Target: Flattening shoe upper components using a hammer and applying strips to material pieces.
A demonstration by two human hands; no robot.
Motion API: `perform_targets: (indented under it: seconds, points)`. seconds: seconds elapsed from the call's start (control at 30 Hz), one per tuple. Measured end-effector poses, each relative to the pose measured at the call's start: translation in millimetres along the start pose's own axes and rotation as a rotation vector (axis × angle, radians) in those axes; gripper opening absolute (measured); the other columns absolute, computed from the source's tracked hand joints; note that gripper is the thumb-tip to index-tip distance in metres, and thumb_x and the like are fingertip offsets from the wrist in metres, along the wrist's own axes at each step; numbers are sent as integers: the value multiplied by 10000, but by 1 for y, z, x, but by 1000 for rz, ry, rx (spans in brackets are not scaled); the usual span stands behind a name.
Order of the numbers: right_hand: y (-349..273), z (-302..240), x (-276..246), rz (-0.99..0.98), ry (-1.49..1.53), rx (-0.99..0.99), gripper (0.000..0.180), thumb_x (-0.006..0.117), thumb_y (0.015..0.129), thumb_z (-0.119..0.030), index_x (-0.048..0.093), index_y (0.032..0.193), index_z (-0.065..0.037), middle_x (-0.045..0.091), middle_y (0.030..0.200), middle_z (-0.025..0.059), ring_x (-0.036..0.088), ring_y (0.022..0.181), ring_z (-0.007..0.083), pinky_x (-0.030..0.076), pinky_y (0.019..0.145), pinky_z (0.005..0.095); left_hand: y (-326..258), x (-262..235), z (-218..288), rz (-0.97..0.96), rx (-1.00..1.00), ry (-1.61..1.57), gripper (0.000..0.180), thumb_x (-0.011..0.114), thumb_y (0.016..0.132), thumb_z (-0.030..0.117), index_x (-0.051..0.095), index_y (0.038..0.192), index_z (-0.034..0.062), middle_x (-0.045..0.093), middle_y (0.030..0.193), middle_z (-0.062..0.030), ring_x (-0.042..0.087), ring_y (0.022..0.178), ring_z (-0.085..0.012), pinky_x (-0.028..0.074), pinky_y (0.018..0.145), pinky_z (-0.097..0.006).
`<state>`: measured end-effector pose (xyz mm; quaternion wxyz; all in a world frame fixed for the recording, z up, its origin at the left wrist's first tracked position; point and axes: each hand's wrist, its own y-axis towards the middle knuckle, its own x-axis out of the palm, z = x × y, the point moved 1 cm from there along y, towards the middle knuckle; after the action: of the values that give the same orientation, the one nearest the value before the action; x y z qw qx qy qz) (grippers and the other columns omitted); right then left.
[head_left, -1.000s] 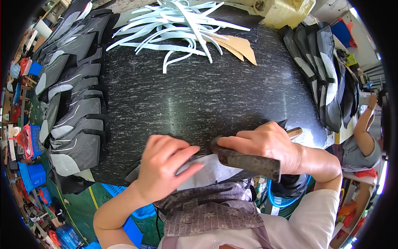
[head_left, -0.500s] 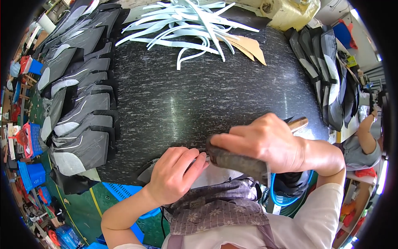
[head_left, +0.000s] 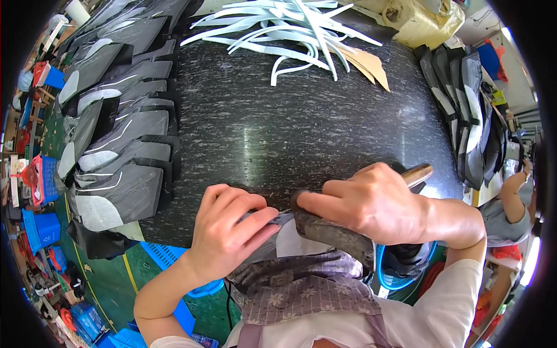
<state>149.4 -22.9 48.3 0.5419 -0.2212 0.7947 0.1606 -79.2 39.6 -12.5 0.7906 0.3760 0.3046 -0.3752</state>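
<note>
Head view looks down on a large black table (head_left: 301, 133) with a speckled, shiny top that fills most of the picture. Along its left side lies a row of overlapping grey and black shoe pieces (head_left: 116, 145), and a second stack of dark shoe pieces (head_left: 470, 116) stands along its right edge. At the far side sits a loose pile of white strips (head_left: 290, 29), with a few tan cardboard pieces (head_left: 368, 64) just beside it. Blue crates (head_left: 40, 229) stand on the green floor to the left, below the table.

At the near edge of the table, a grey and white shoe piece (head_left: 287, 243) lies partly over the edge, close to the person's patterned apron (head_left: 307, 290). The left hand (head_left: 229, 232) rests on it with fingers (head_left: 255, 223) bent and pressing the piece down. The right hand (head_left: 377, 203) is closed around a dark tool (head_left: 331, 232), whose worn head touches the piece just beside the left fingertips; its wooden handle end (head_left: 418, 173) sticks out behind the hand. Another person's arm (head_left: 513, 188) shows at the far right.
</note>
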Motion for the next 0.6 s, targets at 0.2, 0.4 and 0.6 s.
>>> perform_targets:
  seconds: [0.2,0.4,0.6]
  points:
    - [9,-6,8,-18,25,-32,115,629,841,-175,540,866,-107,558,635,26,652,531,226,496,414,362,-15,-8,9,-99,202,278,256,754,731,64,703,981,44,623,929,-55,609,922,-229,456,847,-439]
    - [14,-6,10,-34,128,-12,122,644,852,-169,545,867,-100,591,639,56,647,542,267,499,435,401,-10,-20,-7,-94,16,-14,250,754,738,65,696,979,38,619,965,-55,607,923,-229,439,889,-449]
    - [23,-6,8,51,83,0,151,665,834,-198,552,878,-108,583,635,49,650,546,262,506,446,402,-25,-17,-2,-144,279,266,221,712,766,119,688,952,2,631,999,-84,603,936,-237,481,896,-466]
